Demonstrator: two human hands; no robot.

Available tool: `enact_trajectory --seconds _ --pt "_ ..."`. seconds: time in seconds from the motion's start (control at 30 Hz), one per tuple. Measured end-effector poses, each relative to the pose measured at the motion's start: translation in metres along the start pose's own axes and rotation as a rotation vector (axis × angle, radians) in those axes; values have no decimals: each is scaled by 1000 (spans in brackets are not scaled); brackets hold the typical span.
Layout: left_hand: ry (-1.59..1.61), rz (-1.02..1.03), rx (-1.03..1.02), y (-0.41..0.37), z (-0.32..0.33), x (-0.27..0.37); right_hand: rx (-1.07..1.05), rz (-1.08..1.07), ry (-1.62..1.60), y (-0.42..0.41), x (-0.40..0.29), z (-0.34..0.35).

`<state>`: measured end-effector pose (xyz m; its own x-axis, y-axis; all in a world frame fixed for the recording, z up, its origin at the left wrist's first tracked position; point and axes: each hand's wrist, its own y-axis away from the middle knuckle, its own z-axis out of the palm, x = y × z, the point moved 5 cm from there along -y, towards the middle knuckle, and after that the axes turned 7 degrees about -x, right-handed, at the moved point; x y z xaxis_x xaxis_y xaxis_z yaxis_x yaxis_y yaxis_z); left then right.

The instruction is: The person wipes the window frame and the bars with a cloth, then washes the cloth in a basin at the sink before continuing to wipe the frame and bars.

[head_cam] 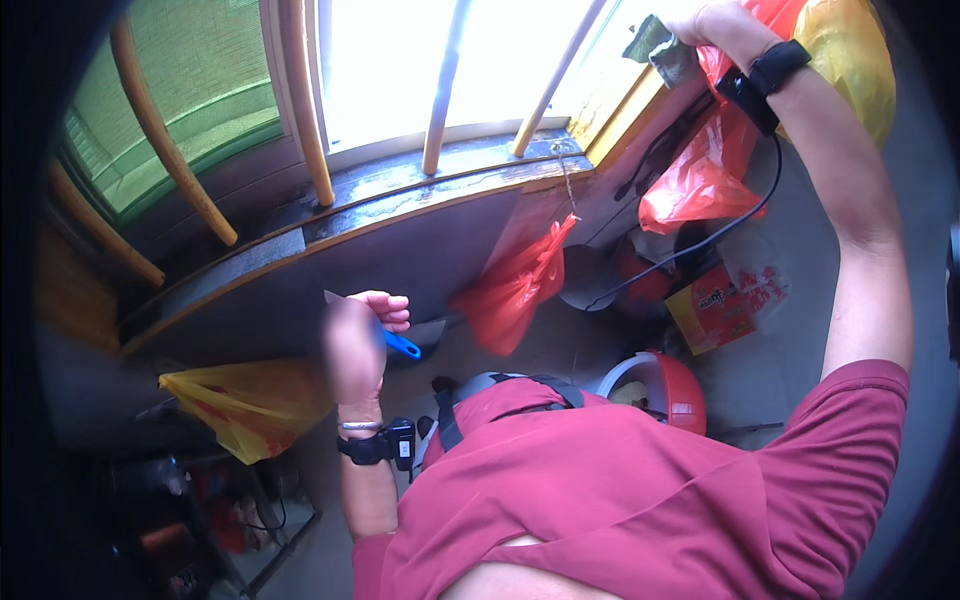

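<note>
My left hand (356, 356) is raised below the window ledge, closed around a tool with a blue handle (403, 344). A thin pointed blade corner (331, 297) shows on the hand's far side; the rest of the tool is covered, and part of the hand is blurred. My right arm reaches up to the top edge of the view. There my right hand (701, 26), washed out by window light, grips a crumpled grey-green cloth (664, 51) beside the window frame. The wooden window sill (450, 180) has dark, worn, wet-looking patches.
Wooden bars (306, 105) stand across the window. A red plastic bag (521, 289) hangs from the sill corner. Another red bag (705, 180) and a yellow bag (847, 67) hang at right. A yellow bag (255, 405) hangs left, above a rack (281, 551). A red bucket (682, 394) stands below.
</note>
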<state>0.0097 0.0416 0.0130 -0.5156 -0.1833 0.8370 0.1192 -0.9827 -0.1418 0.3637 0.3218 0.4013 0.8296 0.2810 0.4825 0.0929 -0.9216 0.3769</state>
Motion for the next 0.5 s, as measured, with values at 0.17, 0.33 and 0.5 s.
enact_trajectory --seconds 0.17,0.33,0.5 --pt "-33 14 43 12 -9 4 236 -318 -518 8 -39 37" --pt "-46 24 124 32 -22 5 594 -628 -792 -24 -118 132" --pt "-98 -5 244 44 -32 5 1229 -86 -628 -123 -261 230"
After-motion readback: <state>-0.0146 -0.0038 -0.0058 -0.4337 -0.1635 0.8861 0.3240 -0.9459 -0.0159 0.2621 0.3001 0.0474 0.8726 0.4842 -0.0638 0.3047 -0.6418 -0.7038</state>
